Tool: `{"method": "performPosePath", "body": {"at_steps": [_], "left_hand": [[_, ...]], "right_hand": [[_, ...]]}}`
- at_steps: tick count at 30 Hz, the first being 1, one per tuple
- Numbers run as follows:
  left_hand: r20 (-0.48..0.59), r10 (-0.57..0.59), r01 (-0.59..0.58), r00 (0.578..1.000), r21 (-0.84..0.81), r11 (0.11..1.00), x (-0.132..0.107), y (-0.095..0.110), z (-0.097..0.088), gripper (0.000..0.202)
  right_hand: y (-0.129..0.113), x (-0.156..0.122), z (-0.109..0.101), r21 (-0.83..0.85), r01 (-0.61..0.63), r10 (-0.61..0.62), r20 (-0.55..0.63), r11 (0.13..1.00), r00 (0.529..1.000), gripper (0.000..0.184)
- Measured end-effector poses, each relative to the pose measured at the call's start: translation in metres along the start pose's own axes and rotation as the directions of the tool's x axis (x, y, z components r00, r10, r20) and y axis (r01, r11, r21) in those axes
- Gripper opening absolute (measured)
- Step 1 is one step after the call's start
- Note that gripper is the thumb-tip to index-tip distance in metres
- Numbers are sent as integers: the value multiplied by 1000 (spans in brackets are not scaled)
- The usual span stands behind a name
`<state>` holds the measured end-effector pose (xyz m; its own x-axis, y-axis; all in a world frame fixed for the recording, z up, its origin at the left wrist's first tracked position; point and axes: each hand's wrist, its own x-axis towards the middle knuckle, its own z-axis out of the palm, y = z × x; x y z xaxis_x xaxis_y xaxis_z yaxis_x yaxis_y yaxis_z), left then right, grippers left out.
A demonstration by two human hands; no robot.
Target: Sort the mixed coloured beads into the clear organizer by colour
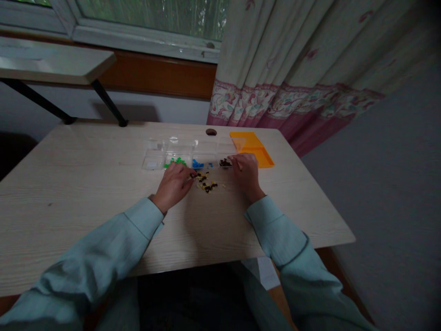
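Observation:
A clear plastic compartment box lies on the table, its lid raised at the back. Green pieces, blue pieces and dark brown pieces sit in separate compartments. In front of it lies a loose pile of mixed dark and yellow pieces. My left hand rests at the pile's left edge, thumb and fingers drawn together among the pieces. My right hand is closed in a pinch at the right end of the box, beside the dark brown pieces. What either pinch holds is too small to tell.
An orange tray or lid lies behind my right hand, partly under the clear lid. The wooden table has a round cable hole at its back edge. A raised shelf stands at the left; a curtain hangs behind.

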<state>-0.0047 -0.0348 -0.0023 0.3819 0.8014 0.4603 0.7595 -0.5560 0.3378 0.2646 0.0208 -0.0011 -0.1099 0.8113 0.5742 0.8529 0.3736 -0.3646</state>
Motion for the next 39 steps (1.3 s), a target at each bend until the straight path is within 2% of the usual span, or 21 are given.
{"method": "performPosePath", "body": {"at_steps": [6, 11, 32, 36, 39], "left_hand": [[54, 84, -85, 995, 24, 996, 0, 2, 0, 27], [97, 104, -107, 990, 22, 994, 0, 4, -1, 25], [107, 84, -90, 991, 50, 995, 2, 6, -3, 16], [107, 70, -81, 992, 110, 991, 2, 9, -1, 19], [75, 51, -57, 996, 90, 994, 2, 7, 1, 20]], "right_hand": [[-10, -1, -3, 18, 33, -33, 0, 999, 999, 33], [-11, -1, -2, 33, 28, -27, -20, 999, 999, 32], [-12, 0, -3, 35, 1, -2, 8, 999, 1000, 34], [-12, 0, -4, 29, 13, -13, 12, 999, 1000, 33], [-18, -3, -4, 17, 50, -50, 18, 999, 999, 30]]}}
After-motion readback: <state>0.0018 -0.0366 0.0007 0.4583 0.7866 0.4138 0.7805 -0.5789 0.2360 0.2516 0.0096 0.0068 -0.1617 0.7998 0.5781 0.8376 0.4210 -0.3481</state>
